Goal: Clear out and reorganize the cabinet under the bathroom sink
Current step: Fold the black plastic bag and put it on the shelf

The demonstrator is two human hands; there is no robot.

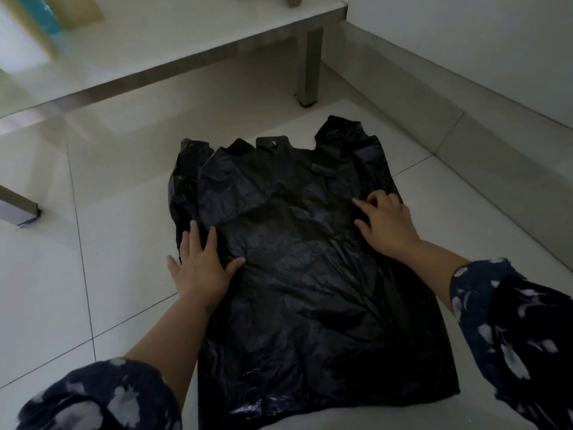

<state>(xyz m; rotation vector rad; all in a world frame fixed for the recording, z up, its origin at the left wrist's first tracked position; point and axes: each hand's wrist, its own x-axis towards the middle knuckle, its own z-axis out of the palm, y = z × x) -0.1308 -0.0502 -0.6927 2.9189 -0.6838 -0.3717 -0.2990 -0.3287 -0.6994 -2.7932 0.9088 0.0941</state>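
Observation:
A large black plastic bag [297, 268] lies spread flat on the white tiled floor, its handles pointing away from me. My left hand [201, 268] presses flat on the bag's left edge with fingers straight and spread. My right hand [384, 225] rests on the bag's upper right part, its fingers slightly bent against the plastic. Both sleeves are dark blue with white flecks.
A low white table [173, 48] stands beyond the bag, one grey leg [308, 69] at the right and another [18, 209] at the far left. A white wall with a skirting board [465, 125] runs along the right.

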